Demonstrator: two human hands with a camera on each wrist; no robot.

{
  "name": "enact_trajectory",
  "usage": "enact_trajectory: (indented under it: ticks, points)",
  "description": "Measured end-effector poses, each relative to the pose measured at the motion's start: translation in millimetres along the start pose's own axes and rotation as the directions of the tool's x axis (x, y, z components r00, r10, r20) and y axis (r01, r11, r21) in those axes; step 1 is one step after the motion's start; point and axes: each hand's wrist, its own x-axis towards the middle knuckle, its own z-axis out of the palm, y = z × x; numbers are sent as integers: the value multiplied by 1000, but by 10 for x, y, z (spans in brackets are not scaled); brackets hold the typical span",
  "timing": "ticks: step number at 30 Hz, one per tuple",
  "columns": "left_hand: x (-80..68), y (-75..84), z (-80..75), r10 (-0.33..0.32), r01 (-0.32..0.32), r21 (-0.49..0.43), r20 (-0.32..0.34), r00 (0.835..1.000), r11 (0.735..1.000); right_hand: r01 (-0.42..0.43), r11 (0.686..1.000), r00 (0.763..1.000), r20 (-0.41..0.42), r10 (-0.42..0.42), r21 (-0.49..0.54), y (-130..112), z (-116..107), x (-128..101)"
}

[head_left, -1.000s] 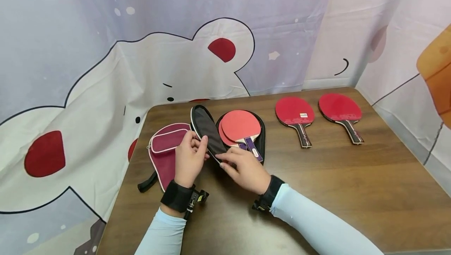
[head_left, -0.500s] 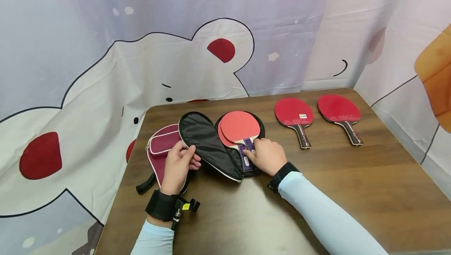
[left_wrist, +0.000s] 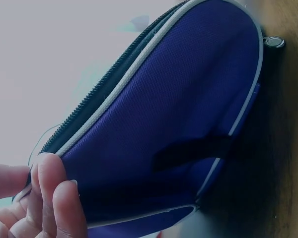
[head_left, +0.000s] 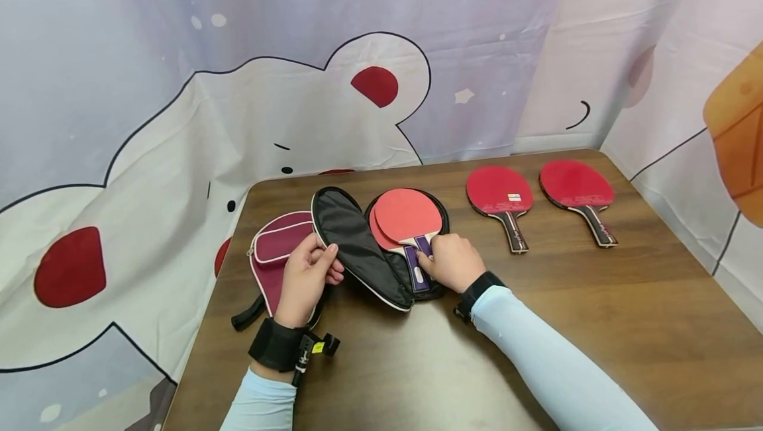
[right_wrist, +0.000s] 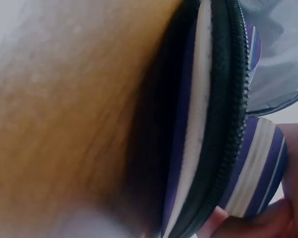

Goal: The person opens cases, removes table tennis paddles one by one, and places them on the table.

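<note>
A table tennis paddle case (head_left: 352, 239) with black lining lies unzipped, its flap folded up to the left. My left hand (head_left: 310, 275) pinches the flap's white-piped edge between thumb and fingers; in the left wrist view the flap's outside (left_wrist: 179, 109) looks purple, with a zipper along its rim. Two red paddles lie overlapped in the case. My right hand (head_left: 456, 262) grips the handle of the upper paddle (head_left: 408, 214). The lower paddle's purple handle (head_left: 416, 271) lies beside my thumb. In the right wrist view a striped handle (right_wrist: 256, 166) sits against my fingers, behind the zipper edge.
A maroon paddle case (head_left: 280, 242) lies at the left, partly behind my left hand, with a black handle or strap (head_left: 247, 315) at its lower side. Two red paddles, one with a label (head_left: 499, 189) and one plain (head_left: 576, 183), lie at the back right of the wooden table (head_left: 596, 325).
My left hand has folded the flap out to the left, showing the lining and both paddles' handles. The right hand has left the flap's edge and taken hold of the upper paddle's handle.
</note>
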Motion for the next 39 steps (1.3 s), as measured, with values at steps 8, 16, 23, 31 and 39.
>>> enact_trajectory:
  ticks: [8,16,23,31,39]
  points:
    - [-5,32,68,20,-20,19,6,1000,1000,11,1000,999,-47,-10,16,32,4,-79]
    - [26,74,83,49,-49,50,3,999,998,54,998,985,-167,-50,22,88,-147,-141]
    - [12,82,92,64,-64,1,-13,998,998,57,998,980,-190,-53,16,202,-273,-227]
    - [-8,94,111,72,-72,12,-21,997,997,82,997,976,-199,-82,-9,459,-424,-439]
    - [-6,67,113,58,-58,-1,-9,998,998,-11,1000,989,-149,8,-16,806,-633,-714]
